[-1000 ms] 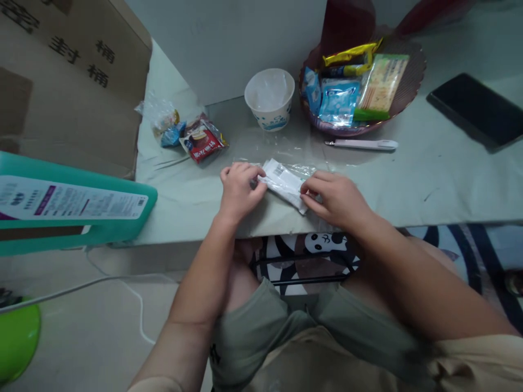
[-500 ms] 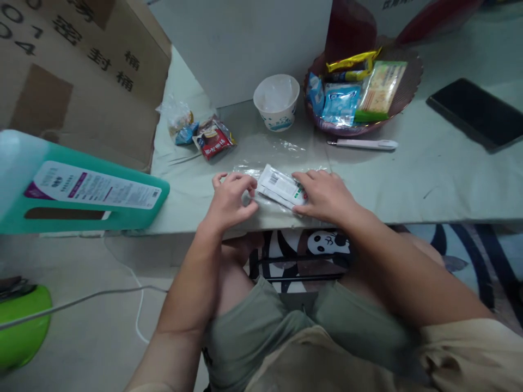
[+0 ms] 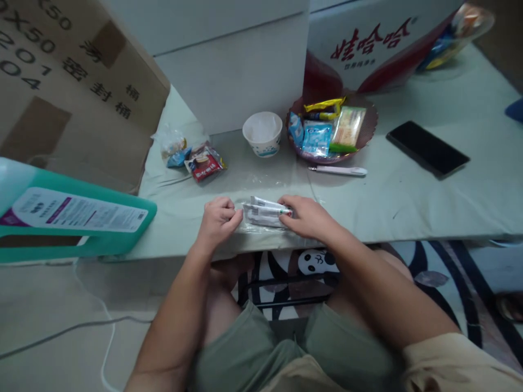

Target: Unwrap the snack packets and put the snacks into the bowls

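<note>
Near the table's front edge, my right hand (image 3: 304, 216) grips the right end of some white sachets (image 3: 267, 213) with printed labels, thumb below and fingers above. A clear plastic bag (image 3: 261, 230) lies around and under them. At the sachets' left end, my left hand (image 3: 220, 220) is closed, its thumb pressed to the curled fingers at the bag's left edge. What exactly lies between those fingertips is mostly hidden. Beyond the hands stands a white paper cup (image 3: 263, 136) with a blue-green pattern. To its right, a white pen-like cutter (image 3: 338, 171) lies flat.
A purplish bowl (image 3: 372, 129) of wrapped snacks stands beside the cup, and a black phone (image 3: 427, 148) lies farther right. Small snack packets (image 3: 204, 165) are at the left. A green jug (image 3: 81, 218), a cardboard box (image 3: 110, 98) and a white box (image 3: 245, 71) border the table.
My left hand has gone from loosely curled fingers to a closed pinch at the bag's left edge. The sachets have turned more level and now look fanned apart. The camera view has shifted.
</note>
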`<state>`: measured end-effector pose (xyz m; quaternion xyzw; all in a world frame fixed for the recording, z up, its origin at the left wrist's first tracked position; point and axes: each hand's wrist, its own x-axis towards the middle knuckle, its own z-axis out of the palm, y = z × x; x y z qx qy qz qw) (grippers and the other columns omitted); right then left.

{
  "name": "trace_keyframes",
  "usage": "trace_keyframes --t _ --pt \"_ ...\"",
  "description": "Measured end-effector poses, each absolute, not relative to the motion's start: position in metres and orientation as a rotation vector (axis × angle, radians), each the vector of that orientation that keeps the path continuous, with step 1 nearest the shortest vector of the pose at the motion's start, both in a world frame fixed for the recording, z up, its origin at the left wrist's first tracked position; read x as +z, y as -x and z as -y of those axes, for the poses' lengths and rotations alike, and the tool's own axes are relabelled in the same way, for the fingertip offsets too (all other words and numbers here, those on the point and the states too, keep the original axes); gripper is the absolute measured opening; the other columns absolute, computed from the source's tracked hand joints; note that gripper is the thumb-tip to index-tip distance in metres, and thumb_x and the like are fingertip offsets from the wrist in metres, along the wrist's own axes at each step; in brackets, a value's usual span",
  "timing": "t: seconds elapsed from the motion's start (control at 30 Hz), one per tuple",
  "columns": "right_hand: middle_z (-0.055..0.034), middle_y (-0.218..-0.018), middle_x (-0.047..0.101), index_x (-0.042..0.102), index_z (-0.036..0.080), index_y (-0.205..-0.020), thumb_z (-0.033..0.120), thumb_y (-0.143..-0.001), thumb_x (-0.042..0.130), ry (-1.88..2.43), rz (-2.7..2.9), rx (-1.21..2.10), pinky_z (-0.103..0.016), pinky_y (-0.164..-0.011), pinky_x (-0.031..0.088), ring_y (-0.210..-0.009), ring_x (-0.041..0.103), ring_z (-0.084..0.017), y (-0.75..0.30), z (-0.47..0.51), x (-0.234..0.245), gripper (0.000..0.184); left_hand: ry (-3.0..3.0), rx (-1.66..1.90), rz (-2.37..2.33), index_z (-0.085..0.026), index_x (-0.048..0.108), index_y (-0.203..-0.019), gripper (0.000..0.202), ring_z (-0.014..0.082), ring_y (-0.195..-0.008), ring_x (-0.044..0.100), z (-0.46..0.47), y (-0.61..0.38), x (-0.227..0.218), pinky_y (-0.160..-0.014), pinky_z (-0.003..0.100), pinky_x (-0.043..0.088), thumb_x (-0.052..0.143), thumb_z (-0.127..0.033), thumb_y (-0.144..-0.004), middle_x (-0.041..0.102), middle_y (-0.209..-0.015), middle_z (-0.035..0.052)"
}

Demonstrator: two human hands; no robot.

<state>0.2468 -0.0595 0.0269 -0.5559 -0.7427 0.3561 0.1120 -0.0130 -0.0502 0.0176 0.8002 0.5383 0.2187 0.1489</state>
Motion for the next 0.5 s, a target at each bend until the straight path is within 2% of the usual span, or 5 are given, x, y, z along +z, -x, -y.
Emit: trace_keyframes --t 0.07,0.17,0.27,0.37,0.5 --pt "-0.0069 -0.101 0.072 0.067 0.023 -0.108 0.024 -0.085 0.055 1.535 2.109 1.022 -0.033 -0.078 0.043 -0.092 0.063 -0.024 -0.256 0.058 0.024 0.026 -2.188 0.819 -1.663 -0.021 0.049 -0.054 0.036 0.0177 -0.073 0.056 0.042 0.01 0.011 -0.075 0.035 0.045 0.058 -0.035 -0.086 0.053 -0.072 0.0027" --pt "-0.0044 -0.094 0.069 0.064 0.022 -0.103 0.022 -0.083 0.054 1.397 1.996 0.977 -0.032 -0.078 0.044 -0.086 0.062 -0.021 -0.272 0.057 0.021 0.022 -2.095 0.786 -1.71 -0.021 0.07 -0.085 0.012 0.0254 -0.108 0.063 0.029 0.008 0.002 -0.101 0.042 0.05 0.064 -0.03 -0.079 0.064 -0.108 0.0091" --pt "-0.0026 -0.091 0.071 0.064 0.023 -0.106 0.023 -0.084 0.055 1.38 1.898 0.901 -0.032 -0.075 0.045 -0.081 0.063 -0.02 -0.286 0.059 0.023 0.024 -2.126 0.423 -1.711 -0.026 0.077 -0.105 0.032 0.034 -0.132 0.055 0.017 0.006 0.0 -0.115 0.055 0.042 0.064 -0.022 -0.076 0.062 -0.137 0.0101" --pt "-0.0007 -0.088 0.072 0.065 0.023 -0.106 0.022 -0.084 0.059 1.318 1.813 0.766 -0.032 -0.074 0.048 -0.075 0.063 -0.017 -0.296 0.066 0.026 0.023 -2.128 0.205 -1.765 -0.028 0.077 -0.114 0.043 0.0381 -0.138 0.05 0.012 0.005 0.006 -0.117 0.064 0.039 0.062 -0.017 -0.075 0.062 -0.144 0.0087" --pt "-0.0018 -0.096 0.071 0.065 0.025 -0.11 0.031 -0.089 0.062 1.216 1.595 0.684 -0.031 -0.071 0.052 -0.079 0.065 -0.017 -0.309 0.067 0.021 0.023 -2.148 0.11 -1.734 -0.029 0.074 -0.124 0.053 0.0376 -0.142 0.048 0.014 0.005 0.013 -0.115 0.064 0.041 0.059 -0.015 -0.075 0.06 -0.149 0.0088"
